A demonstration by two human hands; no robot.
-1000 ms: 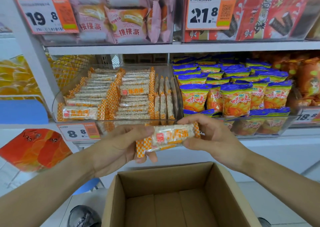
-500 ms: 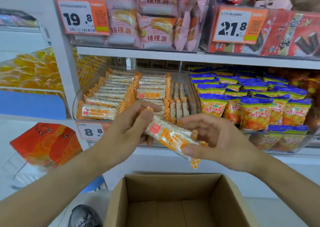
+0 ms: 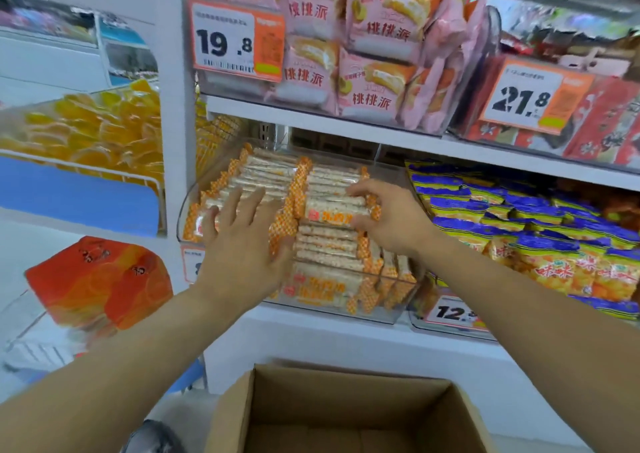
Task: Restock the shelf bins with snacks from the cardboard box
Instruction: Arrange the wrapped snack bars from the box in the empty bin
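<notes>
Snack bar (image 3: 337,210), white puffed-rice type with orange checkered ends, sits on top of the right-hand stack inside the clear shelf bin (image 3: 388,309), middle shelf. Right hand (image 3: 388,215) grips it at its right end: fingers curled over the far edge, thumb on the near edge. Left hand (image 3: 242,241) lies flat on the left-hand stack of the same bars, fingers spread and straight, thumb reaching toward the orange checkered ends between the two stacks. More bars stand on edge along the bin's right wall. Cardboard box (image 3: 346,414) is below, flaps open, near the bottom edge of view; no snacks visible in the part shown. Just right of the bin: blue-and-yellow chip bags (image 3: 540,234). Shelf above: pink cake packs (image 3: 374,54), price tag 19.8 (image 3: 237,39). Orange bags (image 3: 100,279) lower left.
</notes>
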